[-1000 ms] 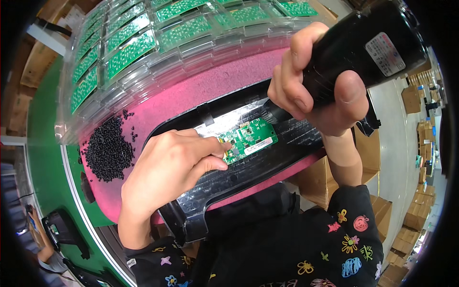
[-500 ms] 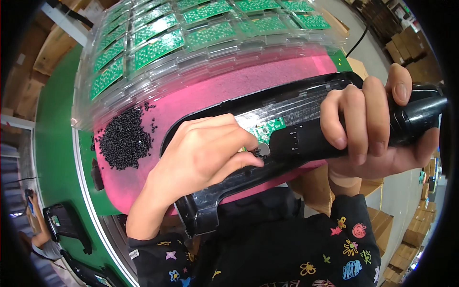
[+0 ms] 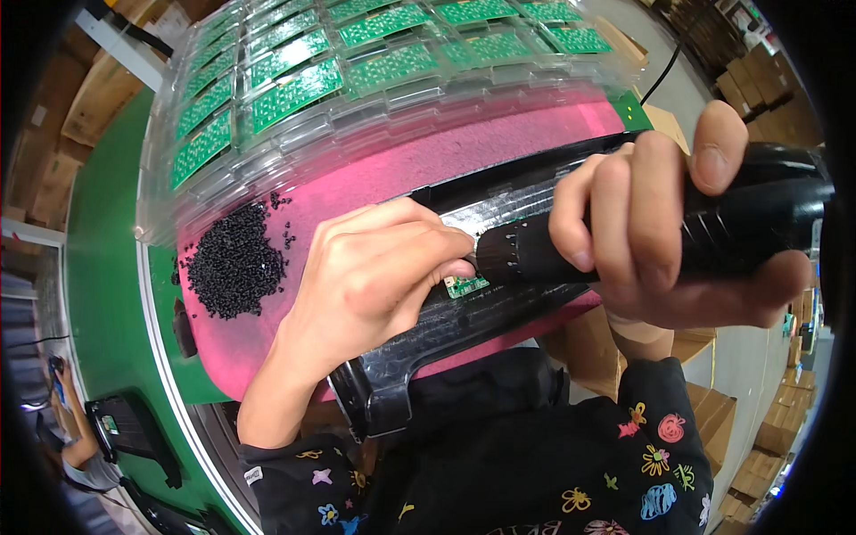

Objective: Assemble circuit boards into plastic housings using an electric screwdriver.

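My right hand [image 3: 637, 223] is wrapped round a thick black electric screwdriver [image 3: 749, 223], which lies nearly level over a long black plastic housing [image 3: 383, 392]. The driver's nose reaches the fingertips of my left hand [image 3: 370, 276]. Thumb and forefinger are pinched there on small black screws, mostly hidden by the fingers and the nose. Beneath them, a small green circuit board [image 3: 465, 287] sits inside the housing and shows only in part. To the left of my left hand, a pile of small black screws [image 3: 234, 263] lies on the pink mat [image 3: 343, 192].
Stacked clear plastic trays [image 3: 294, 134] with green circuit boards stand at the mat's far side. A green table [image 3: 107, 223] runs along the left, where another person's arm [image 3: 82, 428] is near a similar black housing [image 3: 134, 428]. Cardboard boxes [image 3: 584, 357] stand beside me at right.
My right hand has brought the screwdriver leftward, so its nose now meets my left fingertips. My left hand has shifted slightly left and up, still pinching. A different part of the board shows.
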`<state>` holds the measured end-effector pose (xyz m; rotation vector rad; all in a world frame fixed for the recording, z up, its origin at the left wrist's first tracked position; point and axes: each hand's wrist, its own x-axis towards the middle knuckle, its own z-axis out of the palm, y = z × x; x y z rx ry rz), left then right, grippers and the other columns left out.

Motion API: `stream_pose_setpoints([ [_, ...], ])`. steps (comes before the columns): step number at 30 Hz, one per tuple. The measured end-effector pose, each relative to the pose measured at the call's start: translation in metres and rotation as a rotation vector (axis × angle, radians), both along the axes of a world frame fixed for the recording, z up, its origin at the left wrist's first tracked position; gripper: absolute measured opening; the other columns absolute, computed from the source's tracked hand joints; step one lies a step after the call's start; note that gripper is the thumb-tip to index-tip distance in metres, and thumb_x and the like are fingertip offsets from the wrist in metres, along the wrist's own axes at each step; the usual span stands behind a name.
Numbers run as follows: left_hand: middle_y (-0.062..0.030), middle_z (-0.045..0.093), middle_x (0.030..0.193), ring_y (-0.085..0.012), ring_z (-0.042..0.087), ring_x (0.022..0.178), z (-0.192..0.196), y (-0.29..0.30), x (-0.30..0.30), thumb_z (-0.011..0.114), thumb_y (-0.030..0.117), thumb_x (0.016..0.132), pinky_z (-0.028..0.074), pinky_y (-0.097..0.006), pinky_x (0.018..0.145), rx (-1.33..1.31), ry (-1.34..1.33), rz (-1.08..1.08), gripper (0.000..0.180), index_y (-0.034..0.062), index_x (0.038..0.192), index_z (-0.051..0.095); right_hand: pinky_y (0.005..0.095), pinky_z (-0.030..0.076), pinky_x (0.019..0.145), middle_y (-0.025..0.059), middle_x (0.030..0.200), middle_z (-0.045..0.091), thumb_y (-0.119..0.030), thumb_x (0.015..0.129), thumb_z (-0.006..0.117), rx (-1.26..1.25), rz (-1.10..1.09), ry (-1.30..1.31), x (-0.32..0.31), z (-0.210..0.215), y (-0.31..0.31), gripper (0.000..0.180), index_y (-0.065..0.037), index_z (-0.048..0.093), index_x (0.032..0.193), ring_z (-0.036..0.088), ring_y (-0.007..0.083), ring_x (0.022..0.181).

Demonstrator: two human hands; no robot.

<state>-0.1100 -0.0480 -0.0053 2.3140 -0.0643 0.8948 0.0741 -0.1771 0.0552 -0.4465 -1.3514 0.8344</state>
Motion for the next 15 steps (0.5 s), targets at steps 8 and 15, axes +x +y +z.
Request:
stream_pose_setpoints([
  [8,-0.0114,0.064,0.073,-0.0284,0.065,0.067,0.002,0.002,-0.004,0.075,0.0,0.077,0.05,-0.04,0.058,0.1,0.02,0.39,0.014,0.003,0.085,0.064,0.0288,0.044,0.056,-0.0026,0.068,0.053,-0.071,0.091,0.051,-0.128,-0.154,0.16,-0.019,-0.011,0.018,0.068,-0.011,0.044,0.121,0.049,0.009,0.049],
  [15,-0.0187,0.057,0.072,-0.0389,0.058,0.065,0.012,0.004,-0.008,0.062,0.007,0.095,0.045,-0.043,0.058,-0.103,0.129,0.429,0.014,-0.0012,0.084,0.056,0.0277,0.04,0.047,0.0024,0.061,0.048,-0.065,0.091,0.053,-0.309,-0.346,-0.141,-0.028,-0.02,0.026,0.063,-0.006,0.044,0.11,0.043,0.0113,0.044],
])
